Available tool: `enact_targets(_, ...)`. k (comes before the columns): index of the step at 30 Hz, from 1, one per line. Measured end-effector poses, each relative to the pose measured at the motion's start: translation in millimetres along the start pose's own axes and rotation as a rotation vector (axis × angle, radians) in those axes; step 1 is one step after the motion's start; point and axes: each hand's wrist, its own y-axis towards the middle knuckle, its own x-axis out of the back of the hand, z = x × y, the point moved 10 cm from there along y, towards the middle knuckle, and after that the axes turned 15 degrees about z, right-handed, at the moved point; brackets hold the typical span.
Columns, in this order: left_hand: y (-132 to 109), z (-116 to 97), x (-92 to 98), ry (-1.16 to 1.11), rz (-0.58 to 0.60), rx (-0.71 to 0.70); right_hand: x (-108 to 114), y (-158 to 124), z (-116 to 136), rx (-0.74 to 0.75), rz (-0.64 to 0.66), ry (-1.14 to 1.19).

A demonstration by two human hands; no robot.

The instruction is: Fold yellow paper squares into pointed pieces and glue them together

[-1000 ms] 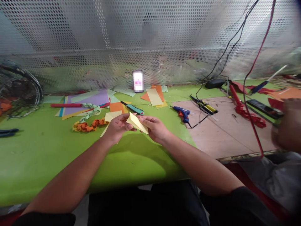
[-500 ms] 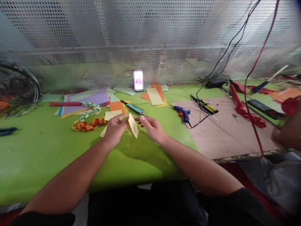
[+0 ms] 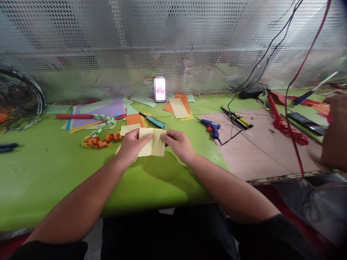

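Pinching the yellow paper [image 3: 145, 148] at the frame's centre, the left hand [image 3: 132, 145] and right hand [image 3: 179, 145] held it open, its crease made but not folded shut.

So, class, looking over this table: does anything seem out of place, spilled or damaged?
Nothing stands out as spilled or broken. A cream sheet lies askew across orange paper, their edges out of line. The yellow paper held between the left hand and right hand has a crease down it, probably a fold rather than damage.
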Motion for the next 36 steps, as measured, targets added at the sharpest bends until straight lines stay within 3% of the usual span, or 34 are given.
enact_targets(2, 3.3, 8.3, -2.9, -0.025, 0.052, 0.053, 6.3, 2.7, -7.5, -0.044, 0.007, 0.058)
enact_targets(3, 3.5, 6.9, -2.4, 0.067, 0.060, 0.057, 9.5, 4.2, -12.7, -0.081, 0.017, 0.053)
enact_targets(5, 0.4, -9.1, -0.8, 0.397, 0.028, -0.017, 16.4, 6.5, -25.6, -0.193, 0.043, -0.046)
enact_targets(7, -7.2, -30.8, -11.3, 0.742, 0.015, -0.162, 27.2, 7.2, -35.8, -0.313, 0.041, -0.266)
enact_targets(9, -14.6, -38.7, -36.5, 0.964, 0.138, -0.282, 37.5, 7.4, -37.6, -0.377, 0.018, -0.486)
enact_targets(13, -29.6, -23.1, -83.5, 1.194, 0.492, -0.389, 41.8, 6.4, -27.5, -0.372, 0.024, -0.682)
enact_targets(18, -43.3, -12.3, -97.7, 1.309, 0.612, -0.413, 32.9, 4.7, -11.9, -0.309, 0.151, -0.970)
enact_targets(22, -50.0, -8.2, -100.0, 1.373, 0.669, -0.409, 23.9, 1.6, -10.8, -0.141, 0.245, -1.001)
enact_targets(28, -53.2, -1.0, -91.3, 1.376, 0.606, -0.474, 16.0, -15.8, -14.8, 0.133, 0.271, -1.032)
enact_targets(36, -51.0, 2.8, -83.7, 1.312, 0.598, -0.397, -6.4, -22.3, -3.3, 0.229, 0.427, -1.316)
